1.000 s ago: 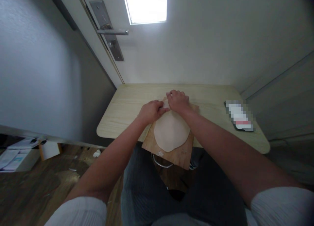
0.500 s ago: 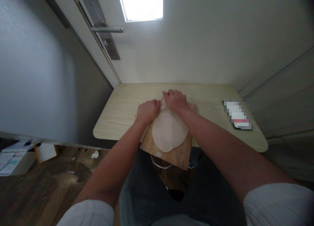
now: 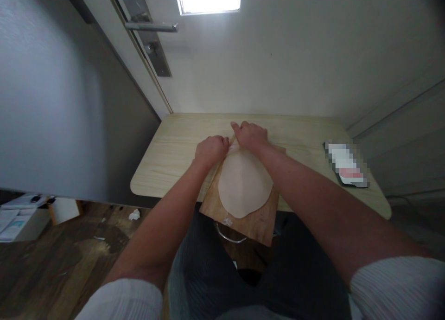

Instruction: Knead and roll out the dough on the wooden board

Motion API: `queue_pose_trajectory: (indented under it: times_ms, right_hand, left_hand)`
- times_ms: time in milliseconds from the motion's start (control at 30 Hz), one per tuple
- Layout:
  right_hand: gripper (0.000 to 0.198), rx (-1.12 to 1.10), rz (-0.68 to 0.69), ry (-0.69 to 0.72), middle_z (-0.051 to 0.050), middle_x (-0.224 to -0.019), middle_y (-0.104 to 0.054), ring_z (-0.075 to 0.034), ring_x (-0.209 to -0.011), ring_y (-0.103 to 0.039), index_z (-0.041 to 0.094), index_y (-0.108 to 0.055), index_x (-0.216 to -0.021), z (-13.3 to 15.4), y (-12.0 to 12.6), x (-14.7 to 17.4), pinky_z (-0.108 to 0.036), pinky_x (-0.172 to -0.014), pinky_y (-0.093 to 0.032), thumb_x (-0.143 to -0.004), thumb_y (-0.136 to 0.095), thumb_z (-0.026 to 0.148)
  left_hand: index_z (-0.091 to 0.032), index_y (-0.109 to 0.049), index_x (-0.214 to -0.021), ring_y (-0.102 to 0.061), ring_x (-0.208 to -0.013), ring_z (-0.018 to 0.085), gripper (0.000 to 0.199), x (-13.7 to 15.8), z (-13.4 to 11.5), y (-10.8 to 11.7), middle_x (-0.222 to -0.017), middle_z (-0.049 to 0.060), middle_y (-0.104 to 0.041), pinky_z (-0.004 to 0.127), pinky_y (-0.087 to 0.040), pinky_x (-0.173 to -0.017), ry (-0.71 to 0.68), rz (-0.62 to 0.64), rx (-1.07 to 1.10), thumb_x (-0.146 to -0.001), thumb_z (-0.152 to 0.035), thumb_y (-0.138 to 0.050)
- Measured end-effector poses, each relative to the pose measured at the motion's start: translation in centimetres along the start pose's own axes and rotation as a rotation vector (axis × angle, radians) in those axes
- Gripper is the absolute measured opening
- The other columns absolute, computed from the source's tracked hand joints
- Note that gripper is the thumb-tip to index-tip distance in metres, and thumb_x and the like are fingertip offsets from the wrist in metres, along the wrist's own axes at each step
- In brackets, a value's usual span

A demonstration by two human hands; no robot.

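A pale, flat sheet of dough, roughly round and narrowing toward its far end, lies on a wooden board. My left hand is closed at the far left edge of the dough, with its fingers curled in. Just right of it, my right hand is closed over the dough's far end, thumb pointing up and left. Between the two hands the dough looks bunched. Both sets of fingertips are mostly hidden. The board sits at an angle, its near corner jutting past the table edge above my lap.
The board rests on a light wood table. A phone with a blurred-out screen lies at the right. Behind stands a door with a metal handle. Crumpled white paper and a box of papers are on the floor at left.
The view has tilted down slightly and shifted. My hands stay closed at the dough's far end, a little more drawn apart, and the dough between them looks flatter.
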State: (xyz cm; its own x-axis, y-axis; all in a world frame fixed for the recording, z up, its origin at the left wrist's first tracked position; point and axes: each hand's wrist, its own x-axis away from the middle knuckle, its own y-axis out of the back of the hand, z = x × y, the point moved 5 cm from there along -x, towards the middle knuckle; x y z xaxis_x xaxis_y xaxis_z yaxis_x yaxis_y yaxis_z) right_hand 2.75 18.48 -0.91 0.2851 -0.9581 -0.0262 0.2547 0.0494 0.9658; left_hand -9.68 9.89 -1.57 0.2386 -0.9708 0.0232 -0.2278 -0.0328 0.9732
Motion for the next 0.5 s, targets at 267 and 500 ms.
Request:
queue_pose_trajectory:
  times_ms: [267,500]
  right_hand:
    - [0.079,-0.017,-0.006,-0.001,-0.024,-0.111,-0.070,-0.037,-0.107,-0.064,0.011,-0.068,-0.116,0.4,0.0,-1.2,-0.050,-0.090,-0.042,-0.096,-0.017,0.068]
    - [0.078,-0.049,0.013,-0.071,-0.027,-0.115,-0.068,-0.037,-0.108,-0.063,0.009,-0.065,-0.122,0.5,-0.4,-2.5,-0.051,-0.090,-0.043,-0.095,-0.023,0.069]
  left_hand:
    - [-0.018,-0.073,-0.099,-0.068,-0.092,0.029,0.067,0.4,-0.7,0.8,-0.097,0.015,-0.074,0.039,-0.047,-0.080,-0.076,-0.038,-0.053,-0.099,-0.057,-0.018]
    - [-0.016,-0.069,-0.101,-0.067,-0.088,0.029,0.062,1.8,-1.9,1.5,-0.093,0.015,-0.072,0.039,-0.044,-0.079,-0.340,-0.044,-0.126,-0.098,-0.058,-0.023]
